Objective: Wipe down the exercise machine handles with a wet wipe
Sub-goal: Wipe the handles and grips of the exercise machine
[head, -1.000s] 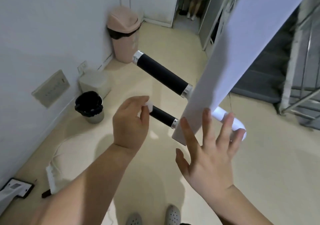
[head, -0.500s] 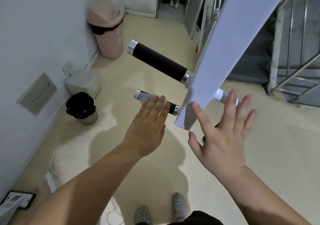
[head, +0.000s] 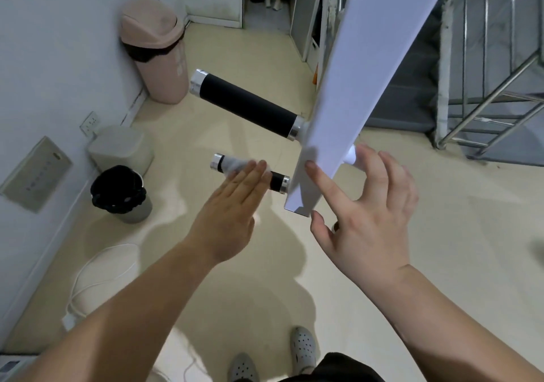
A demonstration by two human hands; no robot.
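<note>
Two black foam handles with chrome ends stick out leftward from a white machine bar (head: 350, 87). The upper handle (head: 247, 106) is bare. A white wet wipe (head: 234, 165) lies draped over the lower handle (head: 275, 181). My left hand (head: 226, 216) is flat with its fingers extended, the fingertips pressing on the wipe. My right hand (head: 368, 213) is spread open just right of the bar's lower end, the index finger touching the bar and the other fingers near a white knob (head: 351, 155). It holds nothing.
A pink swing-lid bin (head: 156, 49) stands in the corner, with a grey lidded bin (head: 120, 150) and a black-bagged small bin (head: 119, 193) along the left wall. A white cable (head: 97, 275) lies on the floor. A metal stair railing (head: 485, 87) is at right. My shoes (head: 303, 349) are below.
My left hand, curled near the lower handle's end with the wipe, has flattened and laid the wipe over the handle. My right hand stays spread by the bar.
</note>
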